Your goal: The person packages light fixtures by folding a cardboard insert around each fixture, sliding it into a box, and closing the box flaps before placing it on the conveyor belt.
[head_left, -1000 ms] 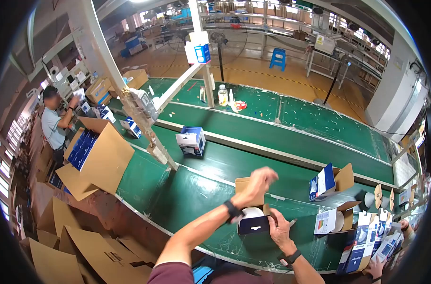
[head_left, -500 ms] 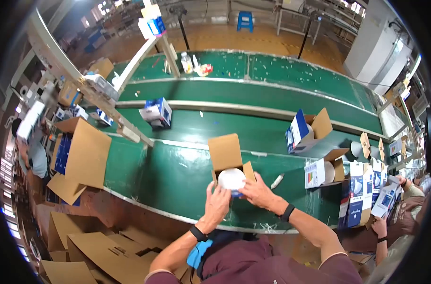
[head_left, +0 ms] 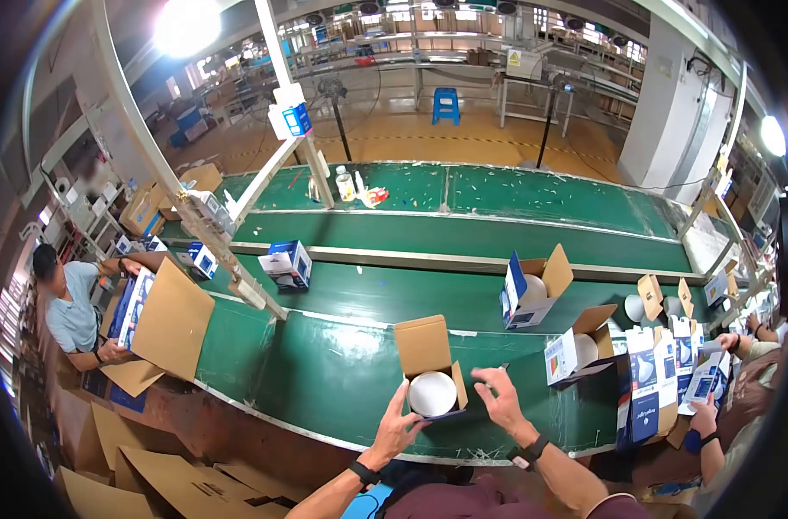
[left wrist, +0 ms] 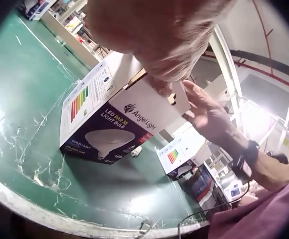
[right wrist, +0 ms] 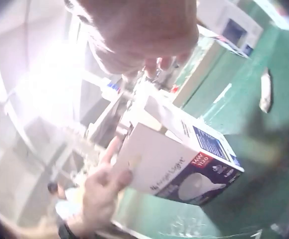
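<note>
An upright carton (head_left: 421,342) stands with its brown flap raised, a round white bulb face (head_left: 433,394) inside it. My left hand (head_left: 395,430) grips its near left corner; in the right wrist view the left thumb lies on the white front panel (right wrist: 152,157) beside the left hand (right wrist: 98,196). To the right of the box, my right hand (head_left: 504,406) is raised, fingers apart, holding nothing visible. The left wrist view shows the printed carton (left wrist: 109,132) below my left hand (left wrist: 159,37), the right hand (left wrist: 212,117) beyond its panel.
Two open cartons with bulbs (head_left: 532,290) (head_left: 575,350) stand to the right, near flat printed boxes (head_left: 649,381) and another person's hands. A closed box (head_left: 287,265) sits back left. A large carton (head_left: 176,320) and a person are at left. A small tube (right wrist: 266,90) lies nearby.
My right hand has left the box and moved up and right. My left hand has shifted onto the box's left corner. The person at left now holds printed boxes at the large carton.
</note>
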A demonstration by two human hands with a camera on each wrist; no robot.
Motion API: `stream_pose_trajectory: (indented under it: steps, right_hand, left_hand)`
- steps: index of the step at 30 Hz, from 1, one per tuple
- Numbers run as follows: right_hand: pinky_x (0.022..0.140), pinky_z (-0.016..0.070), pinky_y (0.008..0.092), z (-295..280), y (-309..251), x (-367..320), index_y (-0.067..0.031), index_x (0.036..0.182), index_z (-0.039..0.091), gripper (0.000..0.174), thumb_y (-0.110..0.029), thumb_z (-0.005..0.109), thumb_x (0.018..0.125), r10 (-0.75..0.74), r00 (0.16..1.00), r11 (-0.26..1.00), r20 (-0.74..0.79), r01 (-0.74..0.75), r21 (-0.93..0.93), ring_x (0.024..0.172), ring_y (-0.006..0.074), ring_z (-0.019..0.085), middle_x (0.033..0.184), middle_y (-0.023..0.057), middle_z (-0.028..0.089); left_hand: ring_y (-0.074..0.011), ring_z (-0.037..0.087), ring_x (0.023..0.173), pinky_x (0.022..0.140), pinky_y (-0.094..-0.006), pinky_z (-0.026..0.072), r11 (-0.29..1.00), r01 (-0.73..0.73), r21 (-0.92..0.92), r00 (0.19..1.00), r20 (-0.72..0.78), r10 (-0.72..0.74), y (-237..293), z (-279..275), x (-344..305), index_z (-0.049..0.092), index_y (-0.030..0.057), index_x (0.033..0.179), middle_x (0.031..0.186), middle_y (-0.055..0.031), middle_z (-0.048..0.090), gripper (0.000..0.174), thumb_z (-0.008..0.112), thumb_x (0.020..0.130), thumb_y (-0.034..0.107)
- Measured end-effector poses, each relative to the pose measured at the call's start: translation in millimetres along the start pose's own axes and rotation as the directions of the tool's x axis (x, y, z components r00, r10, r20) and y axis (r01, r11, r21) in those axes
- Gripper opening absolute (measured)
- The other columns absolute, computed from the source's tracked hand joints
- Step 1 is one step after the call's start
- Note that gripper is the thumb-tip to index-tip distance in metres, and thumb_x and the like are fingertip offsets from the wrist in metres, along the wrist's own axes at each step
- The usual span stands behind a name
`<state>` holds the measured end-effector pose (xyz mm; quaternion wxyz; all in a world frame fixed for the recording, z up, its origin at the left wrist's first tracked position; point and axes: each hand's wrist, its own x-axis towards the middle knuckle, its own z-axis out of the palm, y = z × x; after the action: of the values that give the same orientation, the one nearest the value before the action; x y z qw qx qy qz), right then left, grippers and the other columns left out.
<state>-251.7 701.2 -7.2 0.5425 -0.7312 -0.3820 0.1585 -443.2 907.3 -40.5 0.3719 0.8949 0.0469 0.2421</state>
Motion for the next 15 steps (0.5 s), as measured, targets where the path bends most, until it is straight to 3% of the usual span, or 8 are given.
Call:
stream_pose_trajectory:
  steps: [1,2,5,6,9,13,14,15]
  right_hand:
    - [0.115,0.0435,0.0421,-2,0,-2,-0.0090,0.146,0.060,0.053,-0.018,0.077,0.097,0.236,0.967,0.963,-0.094,-0.220,0.158,0.136,0.0267,0.058,0.142,0.0141,0.065]
    - [0.116,0.0423,0.0406,13,55,2,-0.0041,0.162,0.036,0.076,-0.018,0.075,0.099,0.317,0.943,0.791,0.106,-0.324,0.518,0.141,0.0290,0.052,0.155,0.0250,0.050]
    - [0.121,0.0371,0.0446,47,102,18,-0.0008,0.164,0.030,0.108,-0.045,0.088,0.085,0.219,0.935,0.950,0.278,-0.270,0.160,0.145,0.0359,0.046,0.155,0.0266,0.047]
    - [0.122,0.0349,0.0458,55,93,23,-0.0015,0.164,0.032,0.117,-0.055,0.090,0.077,0.239,0.943,0.961,0.231,-0.263,0.081,0.146,0.0378,0.044,0.154,0.0277,0.047]
    - [0.122,0.0348,0.0463,62,84,24,-0.0027,0.163,0.033,0.114,-0.055,0.089,0.079,0.288,0.936,0.947,0.202,-0.310,0.086,0.147,0.0403,0.042,0.154,0.0292,0.046]
    - [0.118,0.0380,0.0432,59,127,20,0.0006,0.148,0.056,0.057,-0.036,0.065,0.105,0.349,0.925,0.913,0.150,-0.372,0.170,0.136,0.0301,0.053,0.147,0.0163,0.058]
    - [0.115,0.0403,0.0397,44,108,29,0.0015,0.140,0.065,0.049,-0.035,0.043,0.116,0.273,0.960,0.909,0.068,-0.280,0.309,0.131,0.0217,0.056,0.141,0.0101,0.064]
    - [0.114,0.0413,0.0380,23,60,46,0.0017,0.134,0.070,0.063,-0.046,0.034,0.117,0.408,0.910,0.825,0.079,-0.405,0.394,0.128,0.0189,0.059,0.138,0.0104,0.068]
  left_hand:
    - [-0.0456,0.046,0.146,0.117,-0.0502,0.0434,0.999,-0.009,-0.035,1.000,0.017,0.010,-4,4,-5,0.079,0.0079,0.094,0.159,-0.0287,0.045,0.023,0.090,0.079,0.022]
    - [-0.0447,0.047,0.145,0.116,-0.0497,0.0439,0.999,-0.035,-0.042,0.998,0.056,0.037,-5,4,-4,0.079,0.0093,0.097,0.158,-0.0277,0.047,0.025,0.090,0.080,0.023]
    - [-0.0423,0.050,0.144,0.116,-0.0494,0.0442,0.988,-0.156,-0.020,0.967,0.201,0.157,-9,0,11,0.081,0.0139,0.110,0.156,-0.0230,0.052,0.032,0.089,0.082,0.025]
    - [-0.0381,0.050,0.145,0.117,-0.0494,0.0422,0.960,-0.270,0.072,0.926,0.292,0.238,-18,-1,16,0.073,0.0188,0.132,0.156,-0.0175,0.054,0.048,0.085,0.087,0.031]
    - [-0.0357,0.048,0.147,0.119,-0.0502,0.0385,0.960,-0.266,0.086,0.891,0.402,0.211,-32,-1,26,0.060,0.0232,0.149,0.157,-0.0133,0.054,0.062,0.079,0.093,0.040]
    - [-0.0307,0.045,0.149,0.119,-0.0495,0.0353,0.920,-0.369,0.134,0.824,0.505,0.257,-41,4,40,0.053,0.0191,0.153,0.159,-0.0113,0.051,0.059,0.068,0.101,0.045]
    - [-0.0299,0.043,0.149,0.118,-0.0501,0.0341,0.927,-0.357,0.113,0.824,0.506,0.255,-41,2,43,0.053,0.0140,0.151,0.159,-0.0124,0.051,0.061,0.066,0.101,0.046]
    - [-0.0303,0.043,0.149,0.118,-0.0504,0.0342,0.947,-0.313,0.077,0.831,0.505,0.234,-42,-2,51,0.053,0.0128,0.150,0.158,-0.0133,0.051,0.061,0.066,0.101,0.047]
